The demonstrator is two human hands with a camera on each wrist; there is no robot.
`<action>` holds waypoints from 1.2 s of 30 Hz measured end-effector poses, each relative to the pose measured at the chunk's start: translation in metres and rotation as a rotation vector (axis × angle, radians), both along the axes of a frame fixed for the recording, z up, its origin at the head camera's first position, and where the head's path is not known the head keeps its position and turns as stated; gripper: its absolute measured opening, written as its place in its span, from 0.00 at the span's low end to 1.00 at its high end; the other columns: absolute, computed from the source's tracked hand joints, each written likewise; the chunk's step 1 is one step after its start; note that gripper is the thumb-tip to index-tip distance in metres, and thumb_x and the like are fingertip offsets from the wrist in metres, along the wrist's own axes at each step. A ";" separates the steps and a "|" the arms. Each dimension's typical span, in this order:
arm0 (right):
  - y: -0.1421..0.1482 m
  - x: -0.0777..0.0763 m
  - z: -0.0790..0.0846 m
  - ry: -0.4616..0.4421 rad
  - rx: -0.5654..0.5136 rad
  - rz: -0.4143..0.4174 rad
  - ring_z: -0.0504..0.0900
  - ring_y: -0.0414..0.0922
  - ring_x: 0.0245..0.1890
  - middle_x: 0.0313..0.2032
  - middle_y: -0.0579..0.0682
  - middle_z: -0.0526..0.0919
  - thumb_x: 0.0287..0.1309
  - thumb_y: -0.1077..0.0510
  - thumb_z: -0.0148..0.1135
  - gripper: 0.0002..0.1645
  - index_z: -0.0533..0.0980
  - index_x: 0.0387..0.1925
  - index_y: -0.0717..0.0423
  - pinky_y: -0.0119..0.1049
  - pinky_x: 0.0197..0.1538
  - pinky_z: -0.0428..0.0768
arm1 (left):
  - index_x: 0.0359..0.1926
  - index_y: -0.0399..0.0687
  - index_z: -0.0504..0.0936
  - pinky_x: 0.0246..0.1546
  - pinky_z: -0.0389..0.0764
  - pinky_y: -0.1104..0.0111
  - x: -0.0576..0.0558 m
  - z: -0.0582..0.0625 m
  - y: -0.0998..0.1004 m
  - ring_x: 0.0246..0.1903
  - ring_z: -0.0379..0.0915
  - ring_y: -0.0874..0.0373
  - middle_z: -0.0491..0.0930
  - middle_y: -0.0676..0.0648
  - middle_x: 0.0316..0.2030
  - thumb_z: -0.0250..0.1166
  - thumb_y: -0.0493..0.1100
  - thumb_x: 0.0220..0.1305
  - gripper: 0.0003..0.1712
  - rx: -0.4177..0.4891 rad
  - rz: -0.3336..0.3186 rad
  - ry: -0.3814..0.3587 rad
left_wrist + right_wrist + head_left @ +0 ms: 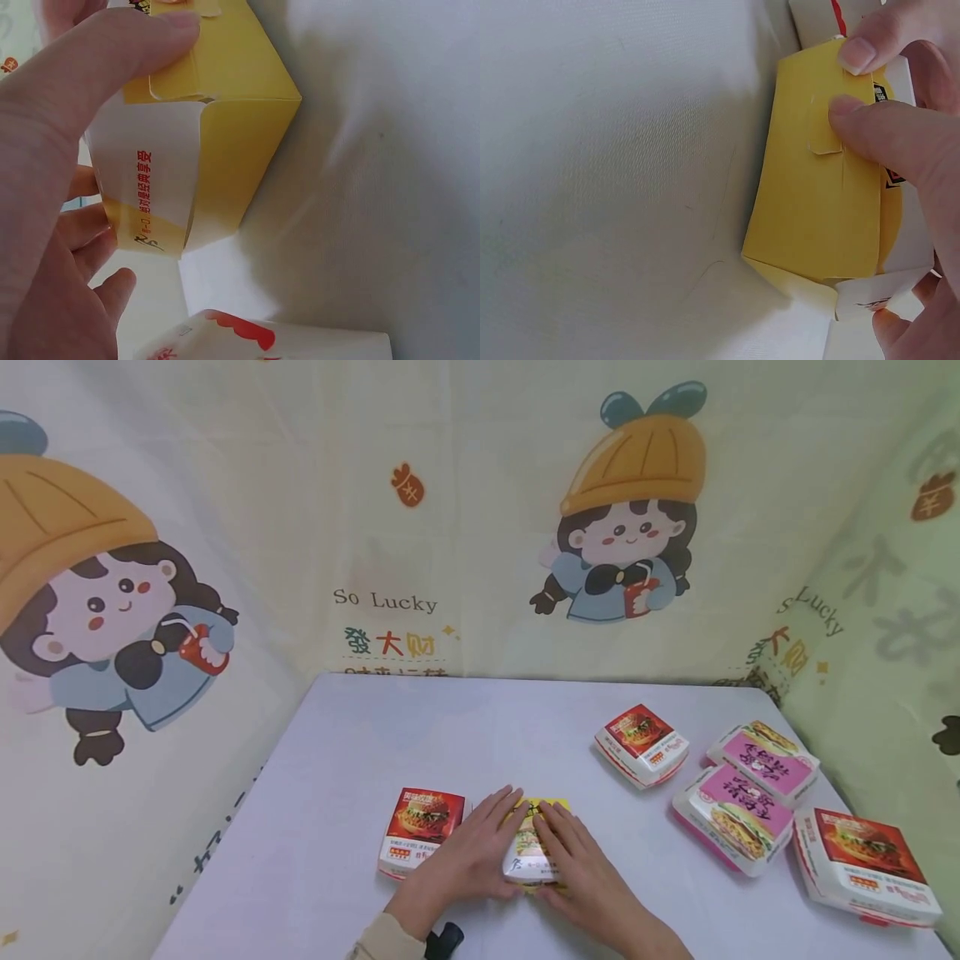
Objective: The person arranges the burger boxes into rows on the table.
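A yellow-and-white burger box (531, 856) sits on the table between my two hands. My left hand (471, 853) holds its left side, with fingers over the top and the thumb (169, 41) against the yellow front. From the other side my right hand (588, 868) grips it, the thumb (855, 120) pressing by the front tab (825, 139). In the right wrist view both thumbs lie close together on the yellow face, and the lid looks closed. Just left of my left hand is a red-and-white burger box (420, 827), partly hidden by that hand.
On the right of the white table (315, 860) stand a red-and-white box (642, 745), two pink-and-white boxes (735, 818) touching each other, and another red-and-white box (870, 868) near the right edge. A printed cloth (487, 527) hangs behind and along the sides.
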State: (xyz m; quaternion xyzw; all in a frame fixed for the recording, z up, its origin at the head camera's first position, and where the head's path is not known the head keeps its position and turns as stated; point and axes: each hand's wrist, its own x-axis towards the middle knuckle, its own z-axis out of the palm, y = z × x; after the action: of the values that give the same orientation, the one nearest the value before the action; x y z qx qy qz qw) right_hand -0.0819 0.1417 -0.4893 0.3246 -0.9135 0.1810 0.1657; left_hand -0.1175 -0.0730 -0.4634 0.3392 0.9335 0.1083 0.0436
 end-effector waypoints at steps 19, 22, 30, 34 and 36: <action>0.003 0.002 -0.001 0.030 -0.007 -0.004 0.64 0.60 0.70 0.71 0.62 0.65 0.32 0.46 0.84 0.62 0.66 0.69 0.63 0.28 0.79 0.35 | 0.78 0.52 0.51 0.76 0.56 0.55 0.003 0.000 0.000 0.78 0.43 0.51 0.49 0.48 0.78 0.74 0.65 0.49 0.63 0.009 0.000 -0.016; 0.004 0.003 0.000 0.016 -0.017 -0.004 0.63 0.60 0.70 0.71 0.62 0.64 0.33 0.46 0.84 0.62 0.65 0.70 0.62 0.27 0.78 0.35 | 0.78 0.53 0.51 0.76 0.56 0.55 0.004 0.000 0.000 0.78 0.42 0.51 0.48 0.48 0.78 0.74 0.65 0.48 0.63 0.013 -0.005 -0.019; 0.007 0.007 0.001 -0.041 -0.040 -0.029 0.61 0.59 0.71 0.73 0.60 0.63 0.37 0.44 0.82 0.61 0.63 0.72 0.60 0.22 0.77 0.33 | 0.78 0.52 0.50 0.76 0.56 0.54 0.004 0.001 0.002 0.78 0.42 0.51 0.47 0.49 0.79 0.74 0.65 0.48 0.64 0.022 -0.014 0.001; 0.011 0.008 0.001 -0.040 -0.063 -0.025 0.61 0.60 0.71 0.73 0.60 0.62 0.40 0.44 0.80 0.61 0.62 0.72 0.60 0.21 0.76 0.32 | 0.79 0.52 0.50 0.76 0.56 0.54 0.003 0.001 0.003 0.78 0.42 0.51 0.46 0.49 0.79 0.73 0.67 0.49 0.64 0.024 -0.029 0.025; 0.012 0.007 0.001 -0.034 -0.070 -0.029 0.61 0.60 0.71 0.73 0.59 0.62 0.40 0.43 0.80 0.59 0.63 0.71 0.61 0.21 0.76 0.33 | 0.78 0.50 0.50 0.76 0.55 0.55 0.003 0.002 0.003 0.78 0.43 0.50 0.46 0.49 0.79 0.72 0.68 0.49 0.64 0.031 -0.040 0.040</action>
State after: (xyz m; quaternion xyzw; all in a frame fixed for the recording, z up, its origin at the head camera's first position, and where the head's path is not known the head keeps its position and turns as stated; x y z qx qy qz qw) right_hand -0.0747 0.1540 -0.4882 0.3020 -0.9140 0.2156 0.1642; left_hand -0.1144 -0.0701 -0.4615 0.3605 0.9253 0.1153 0.0219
